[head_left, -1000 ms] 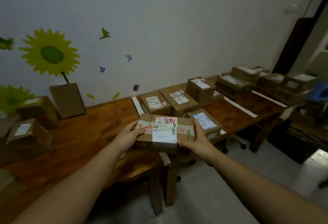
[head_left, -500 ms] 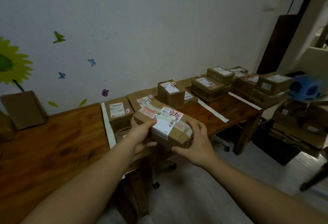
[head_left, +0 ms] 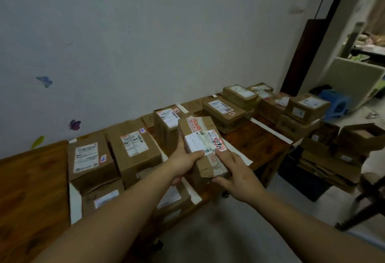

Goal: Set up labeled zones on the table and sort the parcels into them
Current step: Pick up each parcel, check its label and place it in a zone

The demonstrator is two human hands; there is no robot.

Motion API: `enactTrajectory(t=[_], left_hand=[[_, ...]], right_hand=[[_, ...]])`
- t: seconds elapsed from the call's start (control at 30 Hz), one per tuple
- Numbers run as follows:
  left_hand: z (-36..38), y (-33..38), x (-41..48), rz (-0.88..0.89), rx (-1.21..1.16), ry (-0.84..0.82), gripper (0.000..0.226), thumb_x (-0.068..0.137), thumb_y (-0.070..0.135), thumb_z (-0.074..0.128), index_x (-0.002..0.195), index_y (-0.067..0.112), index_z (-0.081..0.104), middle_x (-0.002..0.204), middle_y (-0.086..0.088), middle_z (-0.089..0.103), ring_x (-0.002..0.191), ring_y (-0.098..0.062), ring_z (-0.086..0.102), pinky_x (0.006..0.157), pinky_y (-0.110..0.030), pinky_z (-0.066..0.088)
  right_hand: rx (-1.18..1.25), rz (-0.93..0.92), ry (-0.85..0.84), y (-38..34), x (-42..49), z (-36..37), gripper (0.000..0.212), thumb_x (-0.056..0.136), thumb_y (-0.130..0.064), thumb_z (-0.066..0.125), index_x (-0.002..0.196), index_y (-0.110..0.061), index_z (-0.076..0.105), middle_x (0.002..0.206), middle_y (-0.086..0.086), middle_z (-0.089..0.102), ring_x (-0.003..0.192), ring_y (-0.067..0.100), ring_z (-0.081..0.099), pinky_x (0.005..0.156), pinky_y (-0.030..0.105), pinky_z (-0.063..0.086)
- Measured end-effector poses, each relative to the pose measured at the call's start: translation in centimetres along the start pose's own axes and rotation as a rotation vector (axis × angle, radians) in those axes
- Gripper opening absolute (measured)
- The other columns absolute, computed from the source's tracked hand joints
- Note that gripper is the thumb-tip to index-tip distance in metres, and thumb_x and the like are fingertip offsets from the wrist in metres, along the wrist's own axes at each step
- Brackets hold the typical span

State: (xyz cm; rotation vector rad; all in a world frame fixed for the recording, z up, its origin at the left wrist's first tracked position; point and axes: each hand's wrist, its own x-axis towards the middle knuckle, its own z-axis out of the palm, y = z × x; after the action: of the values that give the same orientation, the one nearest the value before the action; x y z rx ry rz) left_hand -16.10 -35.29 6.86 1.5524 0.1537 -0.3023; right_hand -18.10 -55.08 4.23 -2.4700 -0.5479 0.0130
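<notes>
We see labelled boxes (head_left: 133,148) crowding the desk (head_left: 31,179) between white strips (head_left: 270,130), directly beneath our arms. Our left hand (head_left: 183,162) and right hand (head_left: 239,177) both grip the taped parcel (head_left: 198,129) by its near end, above those boxes.
</notes>
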Motion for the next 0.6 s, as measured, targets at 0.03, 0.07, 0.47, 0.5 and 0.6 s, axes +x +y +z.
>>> enactTrajectory(t=[0.03,0.07,0.47,0.5,0.6], left_hand=[[0.4,0.4,1.7,0.02,0.017,-0.006,0.09,0.088,0.017,0.063,0.147,0.045,0.001,0.145,0.001,0.044,0.13,-0.026,0.045,0.102,-0.047,0.043],[0.7,0.9,3.1,0.038,0.037,-0.021,0.088,0.089,0.018,0.062,0.148,0.043,0.002,0.146,0.001,0.042,0.132,-0.025,0.044,0.105,-0.045,0.04],[2.3,4.1,19.0,0.075,0.578,0.184,0.046,0.1,0.033,0.04,0.145,0.028,0.032,0.141,0.004,0.049,0.128,-0.018,0.048,0.098,-0.03,0.042],[2.0,4.0,20.2,0.078,0.644,0.239,0.042,0.1,0.035,0.038,0.142,0.029,0.037,0.142,0.004,0.048,0.13,-0.019,0.045,0.104,-0.035,0.04],[0.1,3.4,23.1,-0.04,1.064,0.437,0.052,0.098,0.044,0.037,0.147,0.03,0.025,0.158,-0.001,0.019,0.146,-0.028,0.012,0.117,-0.051,0.017]], right_hand=[[-0.02,-0.01,-0.028,0.9,1.3,-0.6,0.081,0.087,-0.045,0.066,0.143,-0.048,0.008,0.154,-0.002,0.018,0.139,0.013,0.026,0.113,0.036,0.036],[-0.044,-0.011,-0.061,1.7,2.6,-1.2,0.083,0.086,-0.047,0.066,0.142,-0.049,0.005,0.157,-0.002,0.01,0.141,0.014,0.021,0.115,0.037,0.033],[-0.176,-0.063,-0.172,12.3,19.3,-3.2,0.088,0.089,-0.046,0.062,0.154,-0.034,0.004,0.16,0.003,-0.005,0.147,0.022,0.011,0.121,0.039,0.02],[-0.187,-0.072,-0.216,13.4,20.7,-3.4,0.087,0.09,-0.047,0.061,0.154,-0.034,0.003,0.16,0.004,-0.006,0.147,0.023,0.01,0.121,0.04,0.019],[-0.21,-0.126,-0.319,15.8,24.2,-3.4,0.087,0.09,-0.049,0.058,0.154,-0.034,0.001,0.161,0.01,-0.007,0.148,0.029,0.007,0.12,0.046,0.02]])
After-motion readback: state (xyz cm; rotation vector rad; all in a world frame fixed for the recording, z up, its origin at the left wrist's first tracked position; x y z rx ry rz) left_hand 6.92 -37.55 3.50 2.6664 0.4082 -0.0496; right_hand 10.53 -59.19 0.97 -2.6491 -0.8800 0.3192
